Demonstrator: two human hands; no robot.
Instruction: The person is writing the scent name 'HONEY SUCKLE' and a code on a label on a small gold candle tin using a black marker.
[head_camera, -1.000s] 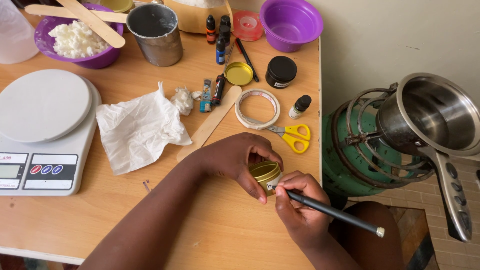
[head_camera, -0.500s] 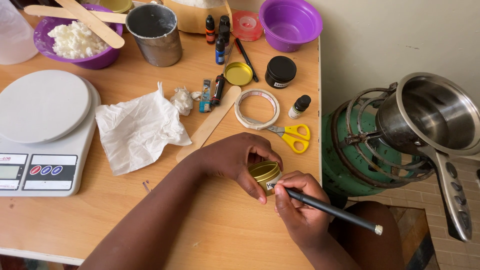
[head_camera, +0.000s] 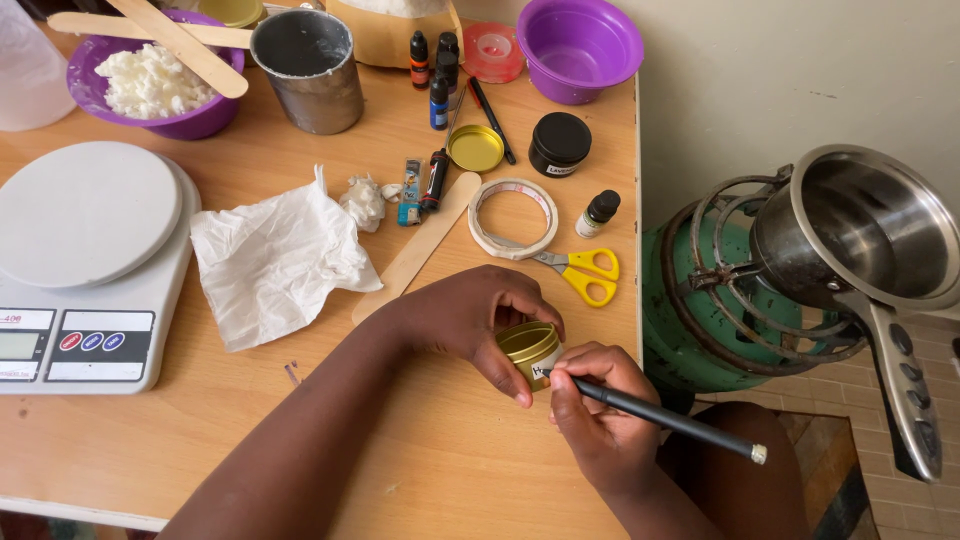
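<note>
Fingers of the left hand (head_camera: 470, 315) curl around a small gold tin (head_camera: 530, 347) at lower centre of the frame, thumb on its near side, holding it tipped so its lidded top faces up and to the left and a white label faces the right hand (head_camera: 595, 420). That hand's fingers pinch a black pen (head_camera: 660, 418), tip on the label; its long axis runs from the tin down to the lower right, silver end out past the table edge. Just above the hands lie yellow scissors (head_camera: 585, 275) and a tape ring (head_camera: 514, 217), with a wooden stick (head_camera: 420, 246) slanting beside them and crumpled tissue (head_camera: 275, 260) further left. A scale (head_camera: 85, 265) fills the left edge. Along the top stand a purple bowl (head_camera: 150, 85) of white flakes, a metal cup (head_camera: 310, 68), small bottles (head_camera: 438, 65), a black jar (head_camera: 559, 143) and an empty bowl (head_camera: 580, 45). Everything rests on a wooden table (head_camera: 440, 460). Right of it, by a pale wall, a steel pot (head_camera: 865, 235) sits on a green burner (head_camera: 700, 320).
</note>
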